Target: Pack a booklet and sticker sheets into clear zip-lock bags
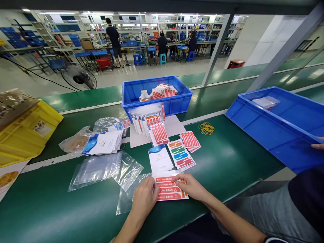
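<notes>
A sheet of red labels [167, 195], printed with level markings, lies in front of me with an orange piece at its right edge. My left hand [145, 194] is closed on the sheet's left edge. At the sheet's upper right, my right hand [191, 186] pinches it between thumb and fingers. A clear plastic bag [124, 202] lies partly under my left hand. Just beyond are a white-and-blue booklet [159, 160], a stack of multicoloured label sheets [180, 153] and a small pile of red label sheets [191, 140].
Packed bags [146, 123] stand against a blue bin [157, 107] of label sheets. Left are booklets [105, 143], empty clear bags [96, 170] and a yellow crate [32, 135]. Rubber bands [206, 128] lie right, near another blue bin [258, 131] touched by another person's hand [318, 144].
</notes>
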Tool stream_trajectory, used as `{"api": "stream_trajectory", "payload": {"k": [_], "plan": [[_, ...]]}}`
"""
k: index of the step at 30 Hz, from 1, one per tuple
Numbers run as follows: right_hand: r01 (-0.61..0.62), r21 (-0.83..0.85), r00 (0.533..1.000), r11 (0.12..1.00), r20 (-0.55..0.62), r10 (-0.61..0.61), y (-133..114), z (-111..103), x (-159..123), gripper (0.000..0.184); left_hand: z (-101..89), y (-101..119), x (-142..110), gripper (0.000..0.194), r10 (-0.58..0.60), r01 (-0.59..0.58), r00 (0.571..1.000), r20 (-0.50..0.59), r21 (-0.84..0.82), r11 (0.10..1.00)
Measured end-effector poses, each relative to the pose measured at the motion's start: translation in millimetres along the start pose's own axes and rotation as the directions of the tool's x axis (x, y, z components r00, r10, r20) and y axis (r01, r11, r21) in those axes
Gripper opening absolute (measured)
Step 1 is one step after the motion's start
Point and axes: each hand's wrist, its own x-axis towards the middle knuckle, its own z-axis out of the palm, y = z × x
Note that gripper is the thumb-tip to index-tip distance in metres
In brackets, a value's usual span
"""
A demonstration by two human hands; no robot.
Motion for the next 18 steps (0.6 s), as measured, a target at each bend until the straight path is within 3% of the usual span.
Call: {"api": "stream_trajectory", "payload": {"k": [4,7,10,13,18], "plan": [[0.04,-0.11,0.999,0.993,0.02,-0.038,-6,1,-1,0.025,0.6,-2,1,0.019,-0.013,0.013,0.998,0.065,-0.002,1.0],[0.027,-0.06,0.997,0.998,0.079,-0.023,-4,1,2,0.026,0.9,-2,1,0.019,-0.008,0.008,0.999,0.046,0.0,1.0],[-0.005,0.009,0.995,1.0,0.101,0.004,1,6,7,0.026,0.4,-1,1,0.019,0.081,-0.081,0.997,0.016,0.025,0.996],[0.017,0.068,0.999,0.998,0.033,-0.019,4,19,10,0.027,-1.4,-2,1,0.019,0.136,-0.136,0.991,-0.008,0.051,0.989],[0.12,0.04,0.985,0.992,-0.133,-0.114,2,38,9,0.03,-7.2,-13,1,0.018,0.032,-0.031,0.999,-0.01,0.007,0.999]]}}
